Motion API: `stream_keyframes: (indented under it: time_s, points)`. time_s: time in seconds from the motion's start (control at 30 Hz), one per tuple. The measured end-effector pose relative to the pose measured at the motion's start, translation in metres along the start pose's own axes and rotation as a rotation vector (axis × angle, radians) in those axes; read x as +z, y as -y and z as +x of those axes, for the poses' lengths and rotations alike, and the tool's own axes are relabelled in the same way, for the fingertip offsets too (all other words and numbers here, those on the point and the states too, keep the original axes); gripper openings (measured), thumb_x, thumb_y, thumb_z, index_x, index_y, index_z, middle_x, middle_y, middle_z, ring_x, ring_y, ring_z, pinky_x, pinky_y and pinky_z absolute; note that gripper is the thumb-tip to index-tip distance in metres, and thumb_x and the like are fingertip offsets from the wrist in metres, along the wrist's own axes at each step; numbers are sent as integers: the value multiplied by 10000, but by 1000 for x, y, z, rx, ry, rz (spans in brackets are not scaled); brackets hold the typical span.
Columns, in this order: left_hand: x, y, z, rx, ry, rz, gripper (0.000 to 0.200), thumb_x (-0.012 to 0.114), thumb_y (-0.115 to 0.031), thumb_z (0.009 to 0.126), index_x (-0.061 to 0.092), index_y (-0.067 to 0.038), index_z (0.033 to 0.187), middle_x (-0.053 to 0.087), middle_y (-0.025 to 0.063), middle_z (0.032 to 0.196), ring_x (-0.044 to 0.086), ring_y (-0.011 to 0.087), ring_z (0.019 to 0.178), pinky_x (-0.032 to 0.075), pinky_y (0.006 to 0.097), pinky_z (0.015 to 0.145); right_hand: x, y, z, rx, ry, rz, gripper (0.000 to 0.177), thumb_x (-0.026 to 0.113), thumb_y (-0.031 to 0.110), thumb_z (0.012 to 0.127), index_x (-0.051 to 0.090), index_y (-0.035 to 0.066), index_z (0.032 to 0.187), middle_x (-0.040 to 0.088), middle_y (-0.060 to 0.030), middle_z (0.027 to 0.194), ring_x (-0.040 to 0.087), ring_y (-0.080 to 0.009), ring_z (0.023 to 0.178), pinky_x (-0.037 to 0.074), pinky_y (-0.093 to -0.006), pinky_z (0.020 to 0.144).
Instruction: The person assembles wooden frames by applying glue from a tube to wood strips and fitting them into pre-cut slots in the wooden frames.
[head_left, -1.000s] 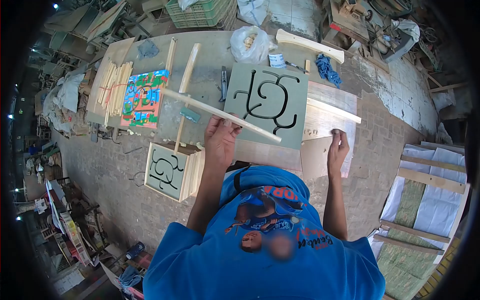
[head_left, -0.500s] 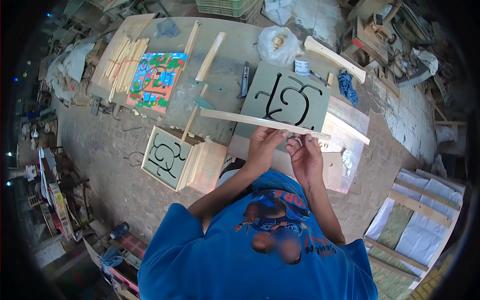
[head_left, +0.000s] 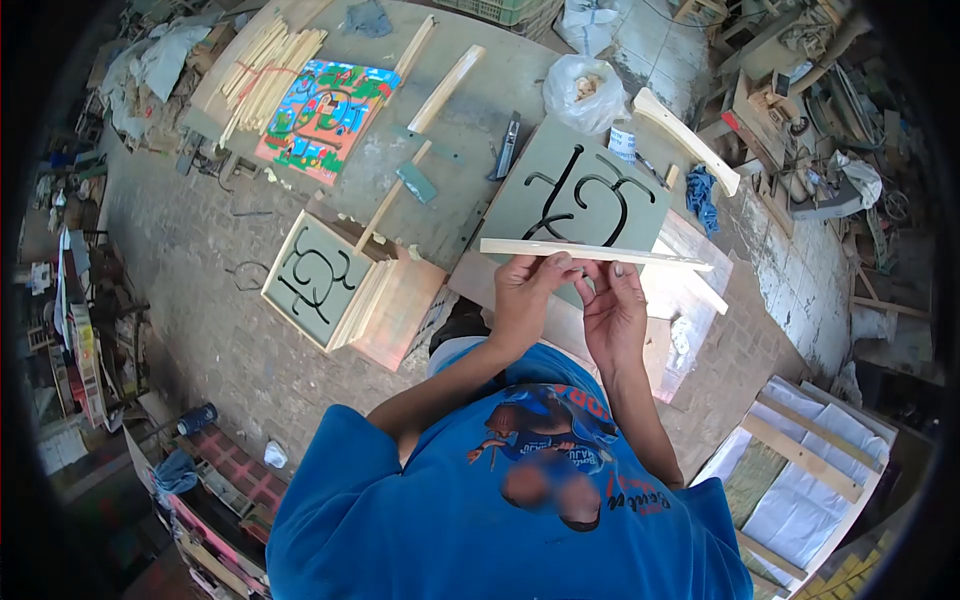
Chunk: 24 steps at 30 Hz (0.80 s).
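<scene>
A pale wooden strip (head_left: pixel 590 251) is held level in front of my chest, over the near edge of the grey-green board (head_left: pixel 590 195) with black curved grooves. My left hand (head_left: pixel 525 300) grips the strip near its middle, thumb in front. Just to the right, my right hand (head_left: pixel 614 312) pinches the same strip between thumb and fingers, palm turned partly up. At the left stands a stack of boards, its top a framed panel (head_left: pixel 315 275) with similar black grooves.
A painted, colourful board (head_left: pixel 328 122) lies beside a bundle of thin sticks (head_left: pixel 268 82). A utility knife (head_left: pixel 508 145), a small green block (head_left: pixel 416 183), a plastic bag (head_left: pixel 588 95) and a blue cloth (head_left: pixel 702 198) rest on the worktable (head_left: pixel 450 150).
The strip has shifted right against the board and turned more level. My hands still hold it near its middle. The view has shifted slightly.
</scene>
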<state>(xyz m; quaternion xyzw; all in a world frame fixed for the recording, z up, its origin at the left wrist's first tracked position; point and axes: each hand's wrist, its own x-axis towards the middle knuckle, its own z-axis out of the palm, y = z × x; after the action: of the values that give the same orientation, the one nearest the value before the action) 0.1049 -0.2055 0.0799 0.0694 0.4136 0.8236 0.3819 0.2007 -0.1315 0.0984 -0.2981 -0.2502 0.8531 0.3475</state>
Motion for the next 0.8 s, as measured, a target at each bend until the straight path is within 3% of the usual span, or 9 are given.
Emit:
stream_keyframes:
  time_s: [0.1,0.17,0.23,0.3,0.4,0.47,0.57,0.7,0.8]
  points:
    - [-4,8,-7,46,19,11,187,580,-46,936,622,49,1091,674,127,1019,650,168,953,545,285,826,5,4,-1,-70,1,-80,115,599,135,935,582,66,1026,646,-70,1046,627,-185,985,534,-326,848]
    - [-5,9,-11,0,144,329,218,596,-41,924,622,54,1119,674,116,1051,634,129,956,520,267,866,9,10,0,-134,-42,-103,108,573,104,937,550,76,1039,632,-45,1010,616,-186,935,503,-335,855]
    - [-1,17,-23,-143,140,156,249,623,-59,909,631,25,1143,675,79,1068,620,109,984,485,249,898,-7,20,14,-300,71,-124,141,542,67,935,529,59,1075,618,-43,1000,605,-170,914,491,-332,841]
    - [-26,32,-32,-238,348,335,242,641,-92,902,643,27,1113,689,86,1032,633,105,930,509,260,822,-13,40,32,-450,62,-455,150,533,50,925,543,31,1073,606,-39,961,587,-141,872,486,-311,813]
    - [-70,44,-45,-322,442,779,262,656,-191,891,668,30,1031,710,118,924,666,142,823,518,299,721,-15,67,43,-364,198,-1057,138,558,32,907,607,-13,1028,614,-28,838,569,-99,750,475,-257,732]
    - [-105,53,-55,-126,470,1000,285,637,-260,871,685,8,955,696,156,822,674,234,720,508,347,659,-19,64,49,-313,293,-1267,164,562,9,902,620,-17,1053,607,-1,796,538,-65,711,455,-218,686]
    - [-125,51,-64,-206,364,1198,275,615,-266,848,695,-19,939,681,171,802,666,304,733,518,362,690,-28,51,55,-156,391,-1558,170,587,38,898,623,-6,1058,607,3,756,535,-61,669,440,-213,608]
    - [-129,51,-67,-141,93,1121,246,611,-231,864,691,-23,968,696,165,875,681,299,767,532,343,735,-41,16,53,-324,620,-1882,189,625,102,789,647,17,957,636,-137,813,639,-291,647,510,-380,610]
    - [-121,64,-62,91,25,789,235,645,-107,824,667,-26,1043,631,137,1222,674,262,923,535,336,767,-52,-5,49,-319,720,-1976,224,616,105,775,648,38,986,633,-133,865,645,-329,704,524,-409,641]
